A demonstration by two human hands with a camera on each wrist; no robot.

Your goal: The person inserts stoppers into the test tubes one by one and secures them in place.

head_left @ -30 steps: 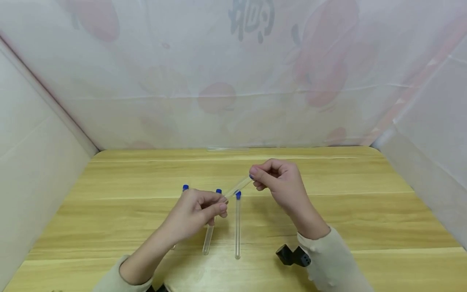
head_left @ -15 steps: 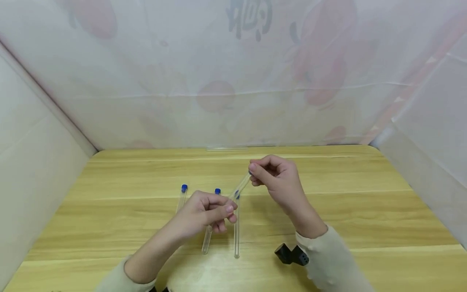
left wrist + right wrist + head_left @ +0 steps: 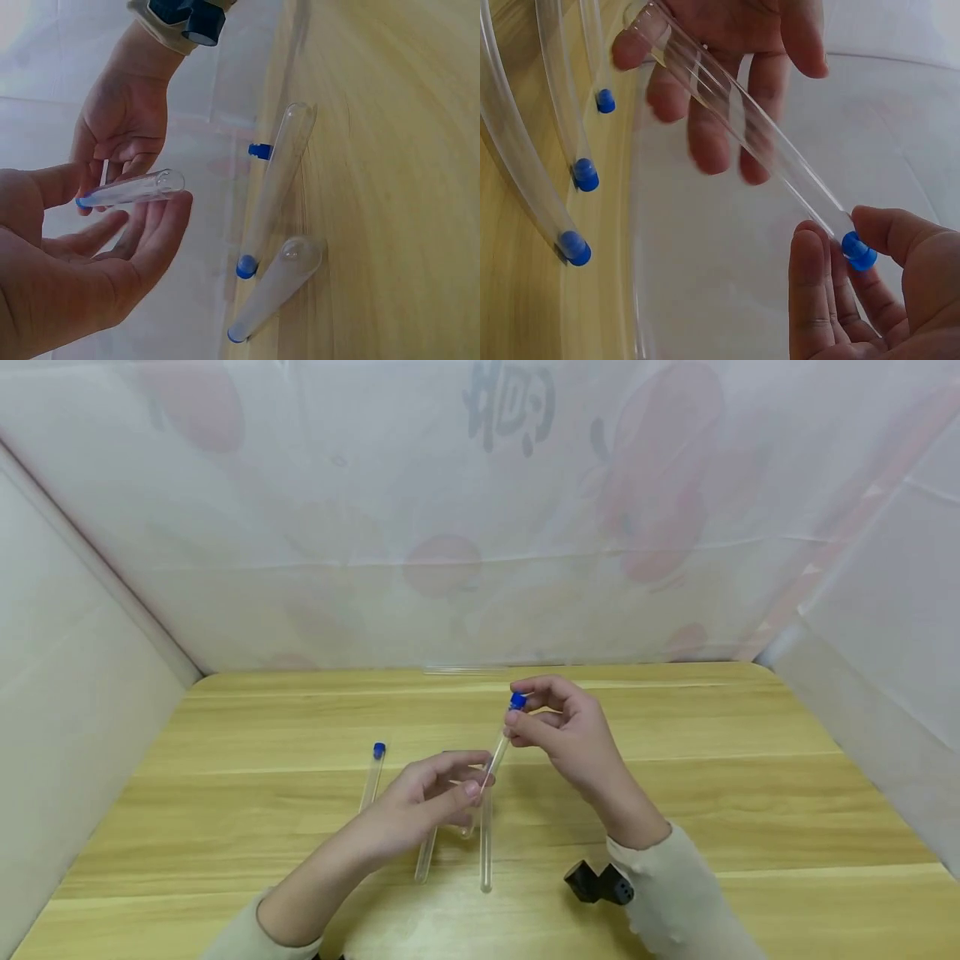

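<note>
My right hand [image 3: 525,714] pinches the blue cap [image 3: 517,700] of a clear test tube [image 3: 495,752] and holds it tilted above the wooden table [image 3: 712,777]. The tube's round lower end lies against the straightened fingers of my left hand [image 3: 468,781], which does not grip it. In the left wrist view the held tube [image 3: 131,189] lies across my left fingers [image 3: 161,225]. The right wrist view shows the cap [image 3: 857,251] between my right thumb and fingers [image 3: 810,277]. Three more capped tubes lie on the table: one at the left [image 3: 371,777] and two [image 3: 425,860] [image 3: 486,847] under my hands.
White sheeting walls in the table at the back and both sides. A thin clear rod [image 3: 465,669] lies along the far edge. A black wrist camera [image 3: 600,885] sits by my right sleeve. The lying tubes' blue caps [image 3: 585,176] point away from me.
My right hand has lifted the capped end, so the tube stands steeper. My left hand has gone from pinching the lower end to loose, straight fingers against it.
</note>
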